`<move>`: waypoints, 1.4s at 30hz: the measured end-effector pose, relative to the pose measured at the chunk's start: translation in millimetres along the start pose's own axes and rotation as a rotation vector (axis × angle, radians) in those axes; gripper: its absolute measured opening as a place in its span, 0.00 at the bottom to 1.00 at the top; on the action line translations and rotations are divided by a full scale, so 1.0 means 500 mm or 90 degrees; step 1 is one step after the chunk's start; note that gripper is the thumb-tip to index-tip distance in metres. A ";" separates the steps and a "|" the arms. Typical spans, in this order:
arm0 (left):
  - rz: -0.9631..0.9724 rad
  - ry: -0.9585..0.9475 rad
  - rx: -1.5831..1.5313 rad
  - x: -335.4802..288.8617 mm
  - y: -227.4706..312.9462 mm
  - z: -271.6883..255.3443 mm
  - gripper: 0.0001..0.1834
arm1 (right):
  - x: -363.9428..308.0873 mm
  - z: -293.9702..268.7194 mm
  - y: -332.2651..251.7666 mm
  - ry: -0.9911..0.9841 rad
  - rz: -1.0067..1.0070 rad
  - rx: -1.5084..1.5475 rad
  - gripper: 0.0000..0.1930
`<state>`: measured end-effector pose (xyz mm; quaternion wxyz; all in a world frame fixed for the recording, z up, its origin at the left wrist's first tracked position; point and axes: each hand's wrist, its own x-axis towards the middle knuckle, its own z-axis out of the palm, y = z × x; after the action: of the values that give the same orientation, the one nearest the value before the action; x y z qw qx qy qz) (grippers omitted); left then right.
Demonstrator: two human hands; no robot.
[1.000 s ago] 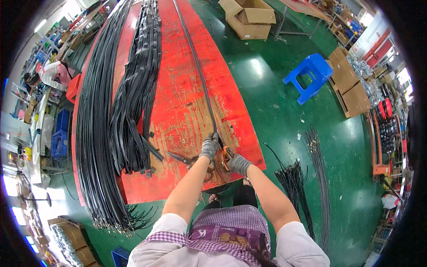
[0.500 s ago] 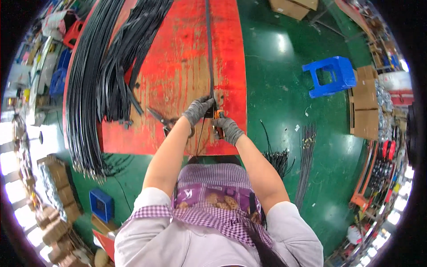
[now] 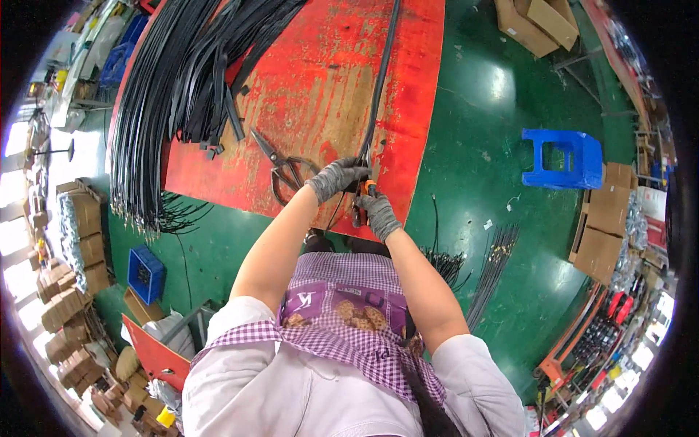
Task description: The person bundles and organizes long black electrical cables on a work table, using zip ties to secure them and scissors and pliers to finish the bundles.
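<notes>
Cable: the long black cable (image 3: 380, 87) runs down the red table (image 3: 320, 80) from the far end to my hands at the near edge; its near end sits between my two gloves, close to the table's lip
Left hand: my left hand (image 3: 336, 177), in a grey glove, is curled around the cable's near end, pinning it just above the table; the fingers are closed on it, though I cannot tell how firmly
Right hand: my right hand (image 3: 377, 211), also gloved, is wrapped around a small orange-handled tool (image 3: 362, 200); its working end points at the cable right beside my left fingers; whether its blades are biting I cannot tell
Risk at the cut: I judge the tool sits so near my left fingertips that a slip could nick the glove; a loose hold on the cable would cause that
Risk of sliding: the cable is long and mostly unsupported by my grip; if I let go it could slide off the near edge to the green floor (image 3: 473, 146)
Risk from the scissors: the big scissors (image 3: 280, 164) lie open just beside my left wrist, blades toward the table's middle; a sideways sweep of my forearm could catch them
Risk of tangling: the bundle of black cables (image 3: 167, 95) lies well apart to the left, so I think it unlikely to snag
</notes>
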<state>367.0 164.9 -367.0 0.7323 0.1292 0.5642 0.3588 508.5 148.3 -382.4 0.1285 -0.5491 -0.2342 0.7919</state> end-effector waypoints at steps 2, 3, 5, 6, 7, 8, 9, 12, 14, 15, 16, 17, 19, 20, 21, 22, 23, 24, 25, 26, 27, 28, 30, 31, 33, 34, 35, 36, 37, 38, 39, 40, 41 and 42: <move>0.050 -0.063 0.159 -0.008 0.002 -0.014 0.14 | -0.018 0.012 -0.010 -0.034 -0.018 0.062 0.06; 0.084 -0.064 0.206 0.035 -0.023 -0.044 0.13 | -0.016 0.010 -0.018 -0.036 -0.018 0.053 0.06; 0.140 -0.043 0.396 0.049 -0.008 -0.045 0.15 | -0.008 -0.005 -0.027 -0.057 0.015 0.071 0.04; 0.196 -0.015 0.589 0.052 0.002 -0.043 0.16 | 0.011 -0.014 -0.014 -0.054 0.010 0.066 0.04; 0.240 -0.032 0.668 0.043 0.014 -0.030 0.15 | 0.037 -0.030 0.004 -0.028 -0.006 -0.133 0.05; 0.281 -0.041 0.749 0.029 0.017 -0.030 0.14 | 0.042 -0.014 -0.004 -0.005 -0.021 -0.332 0.07; 0.266 0.017 0.788 0.028 0.006 -0.030 0.14 | 0.019 -0.005 0.003 0.125 -0.207 -0.732 0.11; 0.144 0.211 0.771 -0.010 -0.002 0.034 0.14 | 0.029 0.002 0.031 0.165 -0.401 -1.018 0.12; 0.214 0.237 0.773 -0.006 -0.041 0.035 0.14 | 0.003 0.016 0.036 0.168 -0.371 -0.822 0.11; 0.228 0.249 0.801 0.022 -0.083 0.008 0.14 | 0.014 0.022 0.055 0.162 -0.370 -0.765 0.10; 0.233 0.270 0.828 0.058 -0.105 -0.024 0.14 | 0.027 0.035 0.060 0.142 -0.369 -0.708 0.09; 0.211 0.241 0.786 0.046 -0.081 0.009 0.15 | 0.010 0.019 0.050 0.125 -0.202 -0.432 0.07; 0.201 0.223 0.741 0.052 -0.081 0.011 0.15 | -0.013 0.019 0.031 0.091 -0.059 -0.160 0.06; 0.334 0.202 0.754 0.086 -0.124 -0.071 0.16 | -0.015 0.062 0.028 0.019 -0.005 -0.068 0.06; 0.467 0.166 0.770 0.104 -0.140 -0.125 0.17 | -0.014 0.090 0.030 -0.041 0.055 0.028 0.06; 0.479 0.158 0.769 0.100 -0.125 -0.109 0.17 | -0.013 0.083 0.037 -0.033 0.045 0.029 0.06; 0.335 0.210 0.606 0.081 -0.094 -0.068 0.17 | -0.009 0.066 0.037 -0.008 0.040 0.027 0.05; 0.184 0.252 0.444 0.043 -0.065 -0.024 0.18 | -0.009 0.053 0.039 0.016 0.038 0.029 0.04; 0.174 0.300 0.507 -0.013 -0.019 0.006 0.19 | -0.016 0.057 0.035 0.017 0.031 0.029 0.04; 0.147 0.331 0.490 -0.020 -0.012 0.004 0.20 | -0.029 0.074 0.026 0.017 0.034 0.001 0.02; 0.163 0.346 0.493 -0.029 -0.005 -0.002 0.20 | -0.033 0.089 0.020 0.018 0.038 -0.025 0.02; 0.177 0.353 0.498 -0.038 -0.005 0.004 0.21 | -0.023 0.088 0.020 0.015 0.038 -0.032 0.02; 0.151 0.385 0.499 -0.028 -0.013 0.018 0.20 | 0.004 0.073 0.029 0.042 0.018 -0.163 0.02; 0.144 0.381 0.445 -0.029 -0.010 0.011 0.20 | -0.011 0.090 0.023 0.059 0.060 -0.062 0.02; 0.158 0.371 0.416 -0.022 -0.012 -0.006 0.19 | -0.017 0.098 0.021 0.045 0.053 -0.048 0.02; 0.155 0.369 0.414 -0.013 -0.010 -0.009 0.19 | -0.026 0.098 0.014 0.037 0.036 -0.026 0.02; 0.166 0.352 0.401 -0.005 -0.012 -0.016 0.19 | -0.041 0.109 -0.003 0.035 0.079 -0.051 0.03; 0.177 0.337 0.389 0.002 -0.017 -0.019 0.18 | -0.049 0.105 -0.007 0.035 0.084 -0.052 0.03; 0.213 0.372 0.393 0.014 -0.029 -0.011 0.16 | -0.056 0.096 -0.014 -0.019 0.079 -0.028 0.02; 0.205 0.372 0.389 0.009 -0.032 -0.011 0.16 | -0.065 0.105 -0.023 -0.074 0.082 -0.008 0.02; 0.226 0.379 0.402 0.004 -0.035 -0.012 0.16 | -0.076 0.115 -0.029 -0.046 0.104 0.129 0.05; 0.251 0.384 0.420 -0.017 -0.024 -0.002 0.16 | -0.080 0.102 -0.034 -0.044 0.108 0.130 0.05; 0.232 0.334 0.576 -0.059 0.011 0.004 0.15 | -0.086 0.082 -0.038 -0.145 0.140 0.224 0.07; 0.225 0.333 0.575 -0.051 0.001 0.001 0.15 | -0.090 0.067 -0.039 -0.244 0.172 0.318 0.08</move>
<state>364.8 148.2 -347.8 0.3681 0.4296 0.7951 0.2188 492.7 136.7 -326.4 0.1068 -0.3681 0.0216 0.9234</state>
